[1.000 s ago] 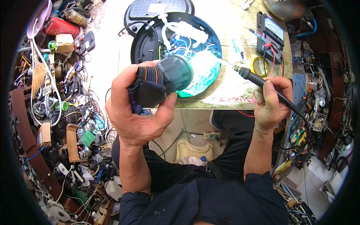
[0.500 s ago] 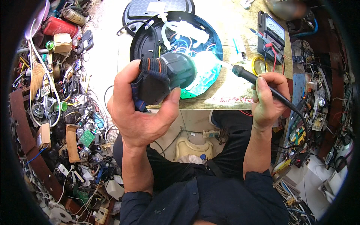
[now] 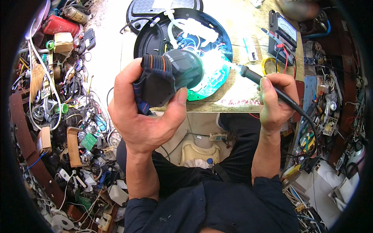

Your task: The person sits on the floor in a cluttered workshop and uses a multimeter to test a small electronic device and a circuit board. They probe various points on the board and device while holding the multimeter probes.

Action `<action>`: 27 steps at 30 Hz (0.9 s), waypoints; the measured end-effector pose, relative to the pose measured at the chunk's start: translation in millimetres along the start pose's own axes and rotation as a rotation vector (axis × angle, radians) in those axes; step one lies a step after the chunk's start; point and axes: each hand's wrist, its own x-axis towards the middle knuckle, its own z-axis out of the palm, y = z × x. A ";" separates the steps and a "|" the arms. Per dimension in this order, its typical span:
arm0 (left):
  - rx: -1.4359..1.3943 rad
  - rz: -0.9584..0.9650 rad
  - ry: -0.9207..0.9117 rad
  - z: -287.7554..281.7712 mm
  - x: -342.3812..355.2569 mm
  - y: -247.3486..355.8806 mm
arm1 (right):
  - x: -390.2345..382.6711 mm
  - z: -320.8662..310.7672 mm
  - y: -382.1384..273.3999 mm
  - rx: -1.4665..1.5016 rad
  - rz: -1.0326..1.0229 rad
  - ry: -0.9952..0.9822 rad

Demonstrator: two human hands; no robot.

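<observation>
My left hand (image 3: 140, 116) is closed round a dark lamp (image 3: 184, 69) with a black, orange-striped elastic strap (image 3: 157, 63), held above an opened round black housing (image 3: 145, 47). A brightly lit green circuit board (image 3: 211, 87) lies in the housing's right part, with wires and a white plastic part (image 3: 202, 29) behind it. My right hand (image 3: 276, 103) grips a black soldering iron (image 3: 254, 75), its tip pointing left at the board's right edge; whether they touch I cannot tell. A dark lid (image 3: 136, 15) lies behind the housing.
An analogue meter (image 3: 282, 29) with probe leads stands at the bench's (image 3: 248, 106) right, near a yellow roll (image 3: 269, 64). Heaps of parts, cables and boards (image 3: 89, 141) crowd the left; a red cylinder (image 3: 56, 25) lies there. More clutter (image 3: 324, 97) fills the right.
My left hand and the lamp have moved slightly up and to the right. My right hand and the iron have shifted a little left and up. Both grips are unchanged.
</observation>
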 end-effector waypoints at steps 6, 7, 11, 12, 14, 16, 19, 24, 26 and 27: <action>-0.023 -0.005 -0.009 -1.0 0.6 0.9 | 0.0 -4.6 1.4 -0.023 0.024 -0.024; -0.032 -0.012 -0.009 -0.5 0.4 1.2 | -0.2 -4.5 1.6 -0.010 0.038 -0.019; -0.049 -0.038 -0.002 0.2 -0.6 1.7 | -0.2 -3.4 0.8 0.012 0.060 -0.004; -0.041 -0.037 0.000 0.2 -0.9 1.4 | -0.1 -3.2 0.4 0.010 0.057 -0.002; -0.025 -0.036 0.006 -0.5 -1.6 0.6 | -0.1 -3.2 0.1 0.015 0.064 -0.004; -0.033 -0.043 0.006 0.0 -1.8 0.9 | -0.2 -3.0 0.0 0.025 0.076 -0.001; -0.034 -0.041 0.009 0.7 -1.8 0.8 | -0.4 -2.9 0.2 0.033 0.097 0.003; -0.025 -0.028 0.008 1.0 -1.9 0.3 | -0.5 -1.6 -1.2 0.012 0.094 0.004; -0.022 -0.032 0.008 0.8 -1.9 0.6 | -0.7 -2.3 0.1 0.018 0.087 -0.007; -0.021 -0.029 0.008 0.7 -2.0 0.3 | -0.8 -2.7 0.7 0.021 0.084 -0.013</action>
